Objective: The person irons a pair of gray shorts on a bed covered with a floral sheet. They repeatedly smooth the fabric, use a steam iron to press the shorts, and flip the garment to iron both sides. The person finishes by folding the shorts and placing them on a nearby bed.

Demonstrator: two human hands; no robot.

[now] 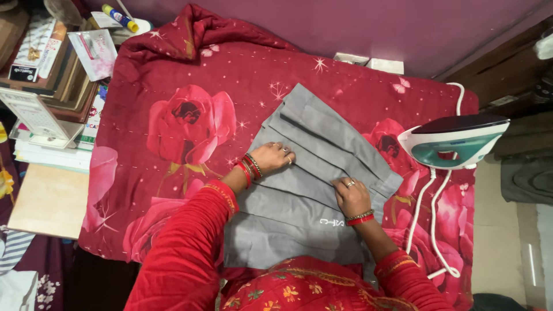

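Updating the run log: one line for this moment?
left hand: flat on grey pleated garment | right hand: pressing pleats | iron: upright, right, untouched | surface: red rose blanket

Pleated garment on blanket, iron at right, books at left.

Single view, head-worn camera: looks steeply down from above the person's chest, close over the work surface. Frame runs from red sleeves at the bottom edge to the purple wall at top; shelf of books left, floor right.
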